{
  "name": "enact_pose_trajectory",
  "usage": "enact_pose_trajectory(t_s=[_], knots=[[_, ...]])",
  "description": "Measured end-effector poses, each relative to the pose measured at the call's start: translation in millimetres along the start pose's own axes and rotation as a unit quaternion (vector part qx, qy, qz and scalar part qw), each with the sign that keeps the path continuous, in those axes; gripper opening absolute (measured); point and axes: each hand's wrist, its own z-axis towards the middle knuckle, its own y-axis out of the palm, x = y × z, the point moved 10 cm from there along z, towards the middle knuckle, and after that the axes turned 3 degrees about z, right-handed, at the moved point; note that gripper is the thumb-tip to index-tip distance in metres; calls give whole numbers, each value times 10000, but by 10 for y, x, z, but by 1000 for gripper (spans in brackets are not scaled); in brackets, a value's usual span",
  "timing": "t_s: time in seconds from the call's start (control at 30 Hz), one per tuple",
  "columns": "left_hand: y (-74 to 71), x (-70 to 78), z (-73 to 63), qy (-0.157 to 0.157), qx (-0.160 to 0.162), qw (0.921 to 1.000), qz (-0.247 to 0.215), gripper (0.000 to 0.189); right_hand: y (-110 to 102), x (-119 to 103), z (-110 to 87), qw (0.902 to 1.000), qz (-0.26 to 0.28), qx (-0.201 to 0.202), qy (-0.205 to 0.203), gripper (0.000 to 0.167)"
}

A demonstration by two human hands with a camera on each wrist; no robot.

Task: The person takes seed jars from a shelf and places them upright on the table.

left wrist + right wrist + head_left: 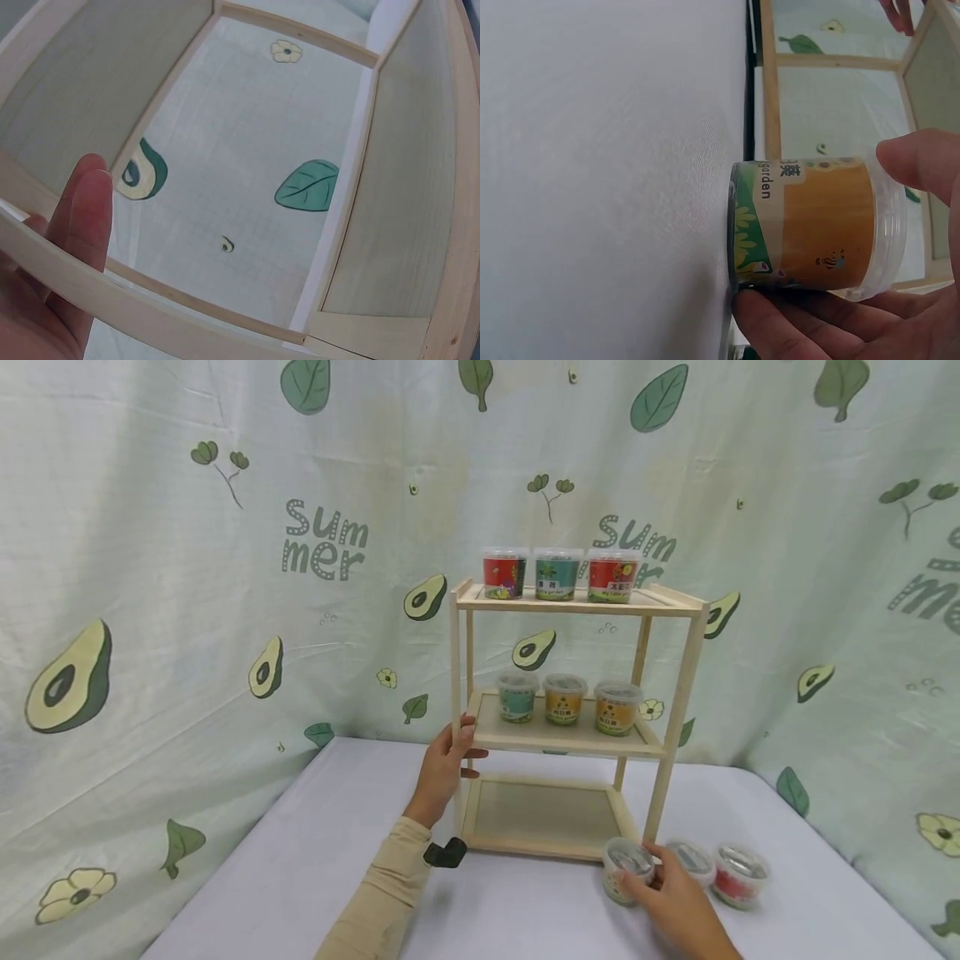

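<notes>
My right hand (678,906) holds a small plastic tub (626,870) with a clear lid, at the front right corner of the wooden shelf rack (525,846). An orange, green and cream label (825,225) shows in the right wrist view, where the thumb is at the lid and the fingers lie along the side. The tub's base is at the white tabletop. My left hand (442,772) grips the rack's left post at the middle tier. In the left wrist view, fingers (90,217) reach past a wooden bar.
Two more lidded tubs, one partly hidden (693,860) and one with a pink label (738,875), stand right of my right hand. Three tubs (553,575) line the top tier, three (562,700) the middle. A patterned curtain (187,677) hangs behind the table (300,860).
</notes>
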Motion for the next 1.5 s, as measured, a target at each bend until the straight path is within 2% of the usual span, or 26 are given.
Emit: enact_pose_trajectory(t_s=[0.37,0.57,0.77,1.17,1.5], knots=[[29,5,6,-10,-57,10000,8,45,-89,54,20,9973,-673,-153,270,101],[7,10,4,-37,9,10000,52,44,-132,0,11,9956,-909,-104,196,99],[8,3,29,28,-15,10000,29,45,-140,-47,12,9952,-961,-125,103,97],[6,-35,21,-57,-14,10000,-36,46,-132,-18,15,9949,-1013,-24,22,97],[15,-18,16,18,11,10000,-17,47,-119,45,35,9941,-1075,-28,170,105]])
